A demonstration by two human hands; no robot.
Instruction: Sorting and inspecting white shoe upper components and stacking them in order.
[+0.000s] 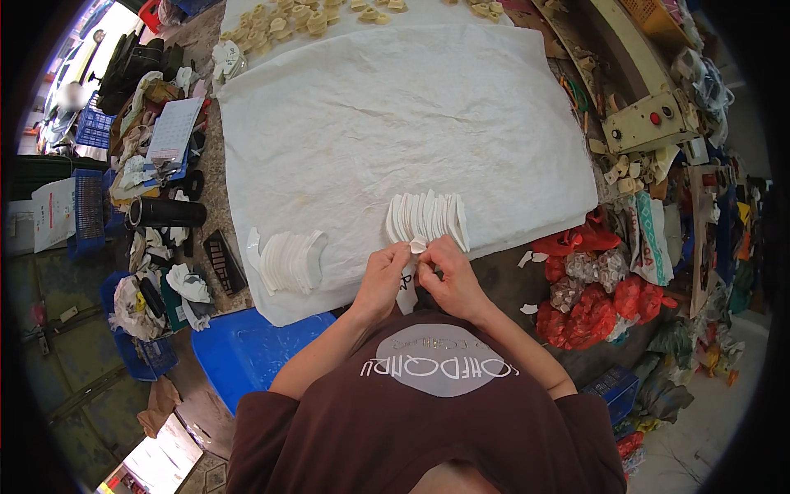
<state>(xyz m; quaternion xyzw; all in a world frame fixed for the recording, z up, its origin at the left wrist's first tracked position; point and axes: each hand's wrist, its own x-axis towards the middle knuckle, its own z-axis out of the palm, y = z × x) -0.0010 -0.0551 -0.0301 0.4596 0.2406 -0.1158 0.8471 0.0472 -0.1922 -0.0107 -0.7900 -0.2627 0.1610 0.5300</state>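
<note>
At the near edge of the white cloth, my left hand and my right hand are close together, fingers pinched on a small white curved piece. What it is made of, I cannot tell. Just beyond my fingers, a row of thin white curved pieces leans on edge, packed side by side. To the left, a second overlapping stack of similar white pieces lies near the cloth's front left corner.
Many beige pieces are spread along the far edge. Left of the cloth are a black bottle, a clipboard and a blue stool or bin. Red plastic bags lie at right, below a machine's control box.
</note>
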